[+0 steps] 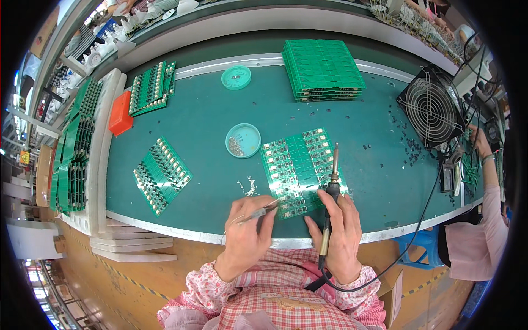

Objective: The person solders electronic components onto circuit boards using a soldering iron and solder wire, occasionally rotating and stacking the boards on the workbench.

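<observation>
One green circuit board point(300, 170) lies just ahead; the left hand point(248, 230) pinches tweezers point(266, 209), the right hand point(344, 236) pinches a soldering iron point(333, 188).

At the bottom centre of the frame I see a checked apron point(267, 309) in pinkish red and white, a pale printed patch point(291, 298) across it. The left sleeve point(204, 281) and right sleeve point(360, 285) are pale with small reddish flowers; a dark strip point(317, 283) shows beside the right one.
</observation>
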`<state>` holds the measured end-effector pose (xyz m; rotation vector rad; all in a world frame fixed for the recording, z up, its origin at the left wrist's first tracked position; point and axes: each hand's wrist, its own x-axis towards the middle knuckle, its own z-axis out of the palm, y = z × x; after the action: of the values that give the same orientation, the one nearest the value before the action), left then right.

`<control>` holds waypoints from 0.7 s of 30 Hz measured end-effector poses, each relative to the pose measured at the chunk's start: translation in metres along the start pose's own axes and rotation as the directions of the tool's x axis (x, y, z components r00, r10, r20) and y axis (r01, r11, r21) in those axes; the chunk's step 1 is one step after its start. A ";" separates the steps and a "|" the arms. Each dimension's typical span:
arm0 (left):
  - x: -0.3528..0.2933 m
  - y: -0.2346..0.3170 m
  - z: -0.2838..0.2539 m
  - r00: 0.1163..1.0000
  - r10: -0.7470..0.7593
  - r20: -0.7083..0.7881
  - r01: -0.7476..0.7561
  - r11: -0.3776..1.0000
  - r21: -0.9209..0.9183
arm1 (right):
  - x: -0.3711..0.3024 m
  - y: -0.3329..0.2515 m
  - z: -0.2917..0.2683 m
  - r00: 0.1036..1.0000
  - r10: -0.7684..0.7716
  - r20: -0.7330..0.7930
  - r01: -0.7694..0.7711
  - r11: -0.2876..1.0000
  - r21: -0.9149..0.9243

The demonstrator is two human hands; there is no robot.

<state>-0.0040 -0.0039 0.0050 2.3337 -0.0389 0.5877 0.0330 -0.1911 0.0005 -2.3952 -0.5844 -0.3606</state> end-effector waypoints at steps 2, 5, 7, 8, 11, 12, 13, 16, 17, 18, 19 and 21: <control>-0.003 -0.003 -0.005 0.999 -0.031 -0.021 0.031 1.000 -0.001 | 0.001 -0.002 0.001 1.000 0.019 -0.003 -0.019 0.999 -0.045; -0.006 -0.014 -0.013 0.981 -0.159 -0.111 0.160 0.987 0.005 | 0.009 -0.004 0.004 1.000 -0.001 -0.006 0.001 0.999 -0.045; -0.006 -0.021 -0.017 0.983 -0.143 -0.117 0.150 0.987 0.051 | 0.012 -0.006 0.006 1.000 0.000 -0.015 -0.001 0.999 -0.047; -0.005 -0.023 -0.019 0.985 -0.122 -0.122 0.134 0.987 0.092 | 0.012 -0.006 0.006 1.000 -0.003 -0.013 0.002 0.999 -0.044; -0.004 -0.023 -0.019 0.978 -0.157 -0.141 0.173 0.979 0.110 | 0.011 -0.003 0.007 0.998 -0.048 -0.043 0.045 0.997 -0.070; -0.003 -0.023 -0.019 0.977 -0.159 -0.144 0.175 0.978 0.111 | 0.010 -0.001 0.007 0.997 -0.052 -0.060 0.048 0.997 -0.060; -0.002 -0.022 -0.019 0.982 -0.141 -0.124 0.156 0.981 0.120 | 0.008 0.000 0.007 0.996 -0.054 -0.076 0.051 0.997 -0.052; -0.001 -0.020 -0.019 0.989 -0.120 -0.092 0.130 0.984 0.123 | 0.007 0.000 0.007 0.994 -0.055 -0.091 0.052 0.998 -0.033; 0.000 -0.019 -0.019 0.990 -0.114 -0.078 0.123 0.985 0.118 | 0.007 -0.001 0.006 0.994 -0.054 -0.091 0.051 0.998 -0.033; -0.001 -0.019 -0.019 0.990 -0.115 -0.077 0.123 0.985 0.117 | 0.006 -0.001 0.006 0.995 -0.050 -0.089 0.048 0.998 -0.031; -0.001 -0.019 -0.019 0.991 -0.114 -0.077 0.122 0.986 0.115 | 0.006 -0.001 0.005 0.995 -0.047 -0.089 0.044 0.999 -0.028; -0.001 -0.020 -0.018 0.991 -0.113 -0.075 0.121 0.986 0.113 | 0.005 -0.001 0.005 0.995 -0.040 -0.092 0.038 0.999 -0.027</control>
<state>-0.0085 0.0228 0.0036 2.4079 0.1679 0.6258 0.0375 -0.1853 -0.0004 -2.3798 -0.5881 -0.4964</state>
